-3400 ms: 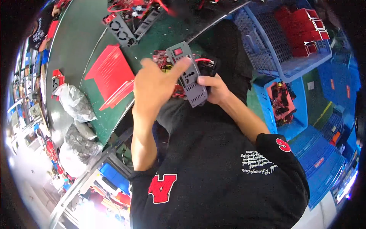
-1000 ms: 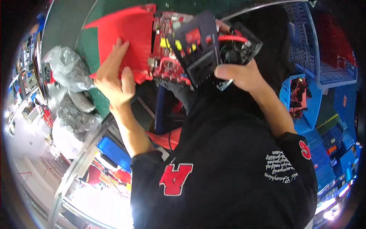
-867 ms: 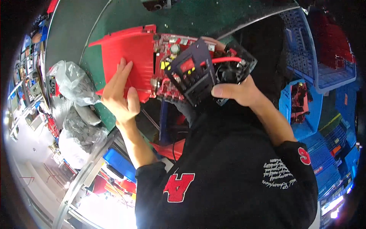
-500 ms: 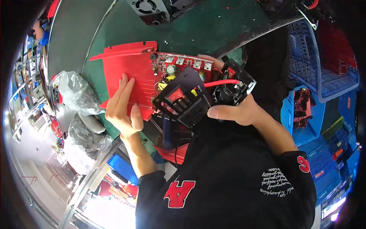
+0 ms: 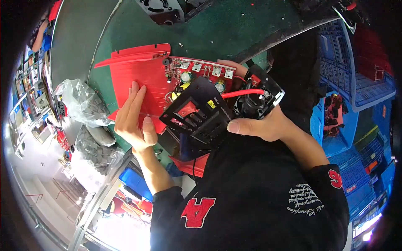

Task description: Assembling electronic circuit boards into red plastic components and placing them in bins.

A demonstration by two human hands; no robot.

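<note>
My left hand lies with straight fingers on a finned red metal housing, its thumb apart along the near edge. A circuit board with metal-tabbed parts and coils sits at the right of the housing. My right hand is closed around the right end of the assembly, thumb on top and some fingers hidden beneath. By that thumb are a tilted black end panel with a red rocker switch and a black fan end piece. A thick red cable runs to the fan piece.
A black-and-silver fan casing stands at the bench's far edge. Clear plastic bags with grey contents lie at the left. Blue crates stand on the right, one holding red-and-black parts. Another red piece lies below the assembly.
The black end panel has swung down and left, its face turning more upward, so more of it shows. Both hands stay nearly where they were.
</note>
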